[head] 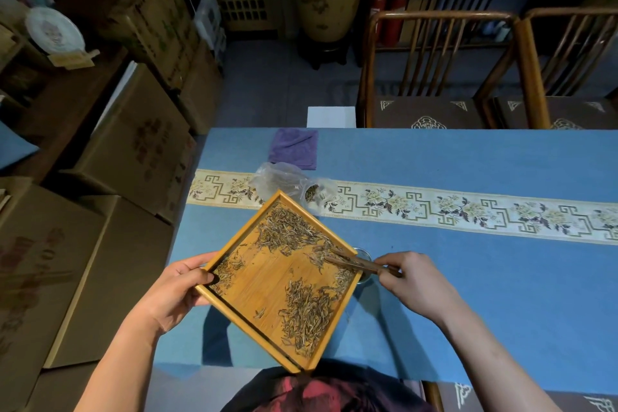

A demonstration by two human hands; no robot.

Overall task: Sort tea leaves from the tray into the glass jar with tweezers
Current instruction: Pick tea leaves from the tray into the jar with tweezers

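A square bamboo tray [264, 281] is held tilted above the blue table, turned like a diamond. Dry tea leaves [306, 311] lie on it in patches: one near the top, one low on the right, a few at the left corner. My left hand [177, 291] grips the tray's left corner, thumb inside the rim. My right hand [411, 274] pinches brown wooden tweezers [354, 261], whose tips reach over the tray's right corner among the leaves. The glass jar [366, 256] stands on the table behind that corner, mostly hidden by the tray and tweezers.
A clear plastic bag [287, 181] with tea lies on the patterned runner [468, 211] behind the tray. A purple cloth [294, 148] sits at the table's far edge. Wooden chairs [441, 70] stand beyond the table; cardboard boxes [133, 150] are stacked to the left.
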